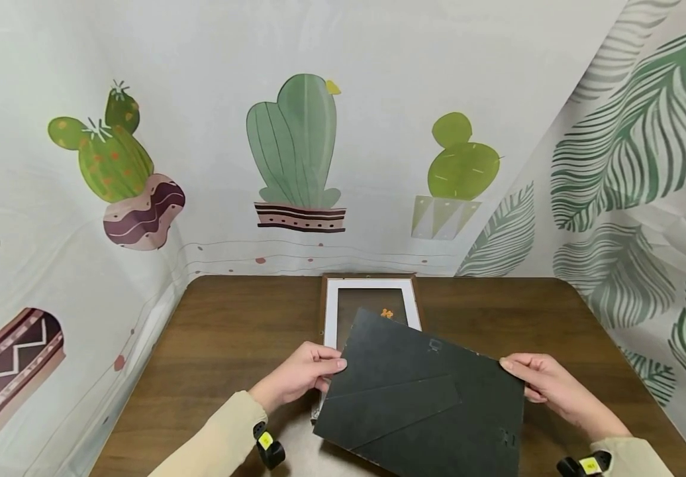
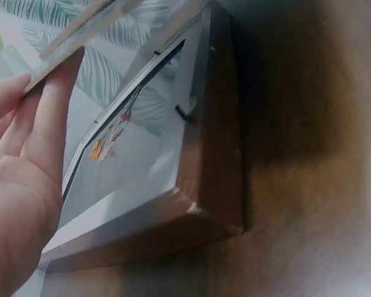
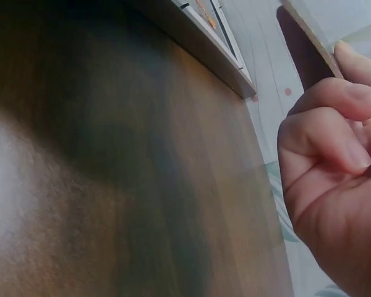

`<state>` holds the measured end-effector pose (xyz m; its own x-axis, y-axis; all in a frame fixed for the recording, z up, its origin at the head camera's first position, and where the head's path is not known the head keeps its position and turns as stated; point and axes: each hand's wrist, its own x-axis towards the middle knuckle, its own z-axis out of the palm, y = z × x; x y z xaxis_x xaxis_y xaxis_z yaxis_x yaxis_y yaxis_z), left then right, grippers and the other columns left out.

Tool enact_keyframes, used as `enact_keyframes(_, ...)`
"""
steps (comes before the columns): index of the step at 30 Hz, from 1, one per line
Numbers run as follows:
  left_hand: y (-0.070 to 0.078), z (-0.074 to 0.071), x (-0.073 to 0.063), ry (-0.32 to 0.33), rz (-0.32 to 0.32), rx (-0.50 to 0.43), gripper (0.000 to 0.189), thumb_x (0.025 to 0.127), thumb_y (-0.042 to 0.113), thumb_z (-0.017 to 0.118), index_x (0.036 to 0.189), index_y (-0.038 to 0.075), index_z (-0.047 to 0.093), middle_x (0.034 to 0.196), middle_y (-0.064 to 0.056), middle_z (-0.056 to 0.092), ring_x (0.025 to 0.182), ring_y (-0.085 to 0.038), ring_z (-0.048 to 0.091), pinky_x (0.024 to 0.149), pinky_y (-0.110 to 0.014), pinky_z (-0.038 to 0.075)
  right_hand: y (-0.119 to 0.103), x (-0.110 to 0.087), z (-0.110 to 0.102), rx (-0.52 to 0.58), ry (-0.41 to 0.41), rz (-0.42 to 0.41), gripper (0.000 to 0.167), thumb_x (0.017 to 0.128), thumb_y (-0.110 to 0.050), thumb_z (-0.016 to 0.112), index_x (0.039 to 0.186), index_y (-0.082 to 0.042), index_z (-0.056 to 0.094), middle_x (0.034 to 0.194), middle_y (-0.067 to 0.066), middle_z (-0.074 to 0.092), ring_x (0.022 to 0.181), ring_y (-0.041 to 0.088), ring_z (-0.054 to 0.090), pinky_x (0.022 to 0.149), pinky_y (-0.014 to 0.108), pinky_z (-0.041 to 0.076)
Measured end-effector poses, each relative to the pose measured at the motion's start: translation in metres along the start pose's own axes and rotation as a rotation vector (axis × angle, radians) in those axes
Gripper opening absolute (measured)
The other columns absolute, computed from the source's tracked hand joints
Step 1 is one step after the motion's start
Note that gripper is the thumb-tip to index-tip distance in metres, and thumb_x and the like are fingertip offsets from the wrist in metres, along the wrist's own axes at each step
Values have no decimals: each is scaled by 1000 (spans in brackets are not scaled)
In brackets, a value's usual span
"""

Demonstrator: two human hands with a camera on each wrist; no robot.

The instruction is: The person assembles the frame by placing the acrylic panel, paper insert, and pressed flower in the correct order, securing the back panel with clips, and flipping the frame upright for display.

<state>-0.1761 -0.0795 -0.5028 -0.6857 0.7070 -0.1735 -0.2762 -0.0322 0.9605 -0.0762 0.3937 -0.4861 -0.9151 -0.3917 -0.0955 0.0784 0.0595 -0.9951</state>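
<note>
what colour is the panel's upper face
The panel is blackish on its upper face, clearest in the head view.

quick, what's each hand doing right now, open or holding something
Left hand: holding the black board, pinched at its edge.
Right hand: holding the same board, pinched near a corner.

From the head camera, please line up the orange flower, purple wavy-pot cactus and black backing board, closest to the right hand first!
1. Black backing board: held in the right hand.
2. Orange flower: left, in the picture frame.
3. Purple wavy-pot cactus: far left, on the wall cloth.
</note>
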Motion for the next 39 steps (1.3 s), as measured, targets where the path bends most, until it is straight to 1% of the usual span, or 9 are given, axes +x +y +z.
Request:
enact_keyframes(5, 2, 9, -5, 64, 37, -58, 22, 101, 4, 64, 93, 19, 77, 74, 13, 60, 66, 1, 50, 54, -18, 51, -2, 0, -2, 35, 65, 16, 41, 116, -16, 32, 86, -11, 60, 58, 8, 28, 51, 30, 17, 44, 40, 13)
enact_keyframes(8, 4, 13, -7, 110, 65, -81, 23, 101, 4, 64, 89, 20, 76, 74, 12, 58, 66, -1, 49, 55, -18, 51, 2, -1, -5, 144, 38, -30, 45, 117, -17, 23, 88, -16, 59, 59, -1, 45, 52, 24, 22, 48, 40, 11)
enact_keyframes(11, 5, 14, -9, 177, 69, -124, 25, 102, 2, 61, 88, 19, 75, 76, 9, 57, 64, -2, 49, 56, -19, 51, 8, -3, -7, 191, 22, -54, 46, 116, -13, 23, 102, -18, 67, 80, -8, 67, 55, 18, 29, 50, 39, 11)
enact_keyframes(17, 7, 12, -10, 327, 65, -277, 29, 104, 3, 60, 82, 19, 70, 77, 9, 61, 61, -3, 49, 56, -18, 48, 19, -5, -2, 91, 97, -35, 41, 114, -8, 35, 101, -21, 72, 73, -11, 58, 56, 9, 39, 49, 39, 16)
enact_keyframes(23, 7, 15, -8, 411, 71, -382, 32, 104, 1, 58, 81, 20, 70, 79, 10, 64, 61, -4, 48, 56, -19, 46, 18, 1, 12, 123, 44, -81, 44, 109, 4, 40, 112, -15, 80, 87, -7, 74, 61, 7, 42, 52, 36, 22)
enact_keyframes(29, 3, 24, -4, 463, 92, -450, 32, 103, -2, 57, 82, 18, 71, 79, 6, 64, 62, -5, 51, 57, -19, 49, 8, 9, 29, 186, 9, -127, 40, 109, 5, 40, 122, -8, 76, 112, 0, 78, 68, 5, 52, 56, 30, 29)
enact_keyframes(33, 0, 29, -3, 454, 113, -476, 34, 104, -3, 56, 81, 17, 70, 79, 5, 66, 64, -5, 56, 61, -21, 55, 3, 16, 40, 209, 11, -154, 40, 109, 6, 38, 130, -9, 69, 123, 2, 76, 73, 3, 57, 58, 29, 30)
enact_keyframes(36, -3, 33, -2, 431, 116, -483, 35, 105, -3, 55, 81, 18, 69, 80, 5, 68, 65, -5, 60, 66, -23, 59, 1, 23, 48, 183, 85, -122, 33, 109, 2, 42, 122, -9, 70, 118, 0, 77, 72, 3, 57, 58, 23, 37)
enact_keyframes(39, -7, 35, -3, 405, 111, -477, 33, 104, -5, 55, 81, 17, 67, 82, 5, 70, 67, -5, 63, 69, -25, 61, -1, 29, 56, 157, 202, -78, 26, 110, -4, 48, 108, -11, 72, 102, -3, 78, 68, 3, 57, 61, 19, 47)
